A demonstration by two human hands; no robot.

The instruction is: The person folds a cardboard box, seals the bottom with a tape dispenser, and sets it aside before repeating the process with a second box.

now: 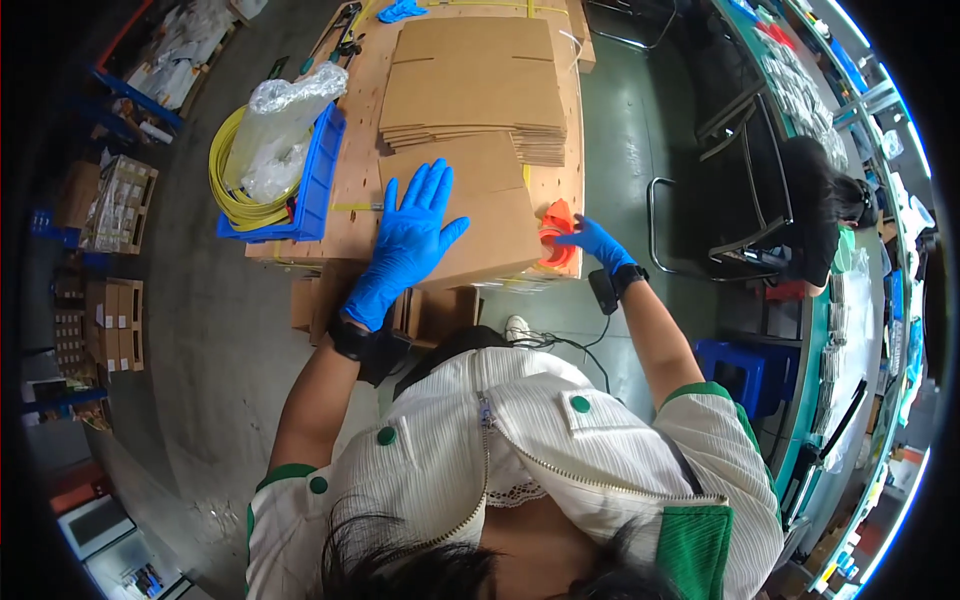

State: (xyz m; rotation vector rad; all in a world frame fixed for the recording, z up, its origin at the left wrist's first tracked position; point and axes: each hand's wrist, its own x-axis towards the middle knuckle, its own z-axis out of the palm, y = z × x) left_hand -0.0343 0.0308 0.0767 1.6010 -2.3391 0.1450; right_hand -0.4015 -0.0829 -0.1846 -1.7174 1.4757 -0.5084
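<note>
A brown cardboard box (490, 215) lies at the near edge of the wooden table top. My left hand (415, 225), in a blue glove, rests flat on its upper face with the fingers spread and the thumb out to the right. Beside the box's right side, at the table corner, sits an orange tape dispenser (556, 235). My right hand (597, 243), also gloved in blue, is at the dispenser's right edge, fingers apart and the tips overlapping it. Whether they touch it I cannot tell.
Flattened cardboard sheets (470, 85) are stacked behind the box. On the left, a blue crate (325, 180) holds coiled yellow strapping (232, 175) and clear plastic wrap (280, 130). A black chair (750, 190) and a seated person (815, 200) are to the right.
</note>
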